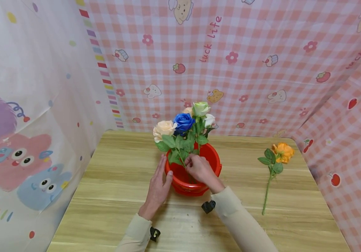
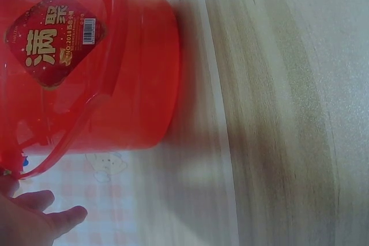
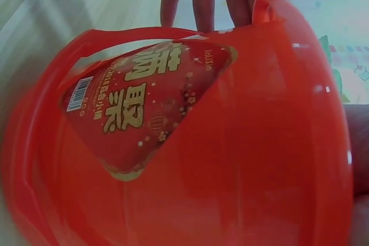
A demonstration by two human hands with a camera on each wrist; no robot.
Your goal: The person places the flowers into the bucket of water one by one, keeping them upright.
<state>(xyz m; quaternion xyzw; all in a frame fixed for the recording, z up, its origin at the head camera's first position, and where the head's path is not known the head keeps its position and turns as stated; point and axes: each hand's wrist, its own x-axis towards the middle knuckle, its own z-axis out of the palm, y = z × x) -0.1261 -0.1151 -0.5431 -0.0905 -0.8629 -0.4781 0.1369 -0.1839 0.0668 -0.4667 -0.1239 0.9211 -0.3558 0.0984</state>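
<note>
A red bucket (image 1: pixel 212 158) stands on the table and holds several roses. A peach rose (image 1: pixel 164 130) leans out at the left, beside a blue rose (image 1: pixel 184 123). Behind them rise a pale green rose (image 1: pixel 201 109) and a white rose (image 1: pixel 209 120), with another peach bloom partly hidden. My right hand (image 1: pixel 200 168) reaches over the rim and pinches a leafy green stem, which seems to run up to the left peach rose. Against the bucket's left side rests my left hand (image 1: pixel 159 185), fingers straight. In the right wrist view, the bucket wall hides most of the right hand.
An orange rose (image 1: pixel 283 152) with a long stem lies on the wooden table (image 1: pixel 114 199) to the right. Checked cloth (image 1: pixel 199 77) hangs behind the table and along its right. A white cartoon cloth (image 1: pixel 57 115) hangs at the left.
</note>
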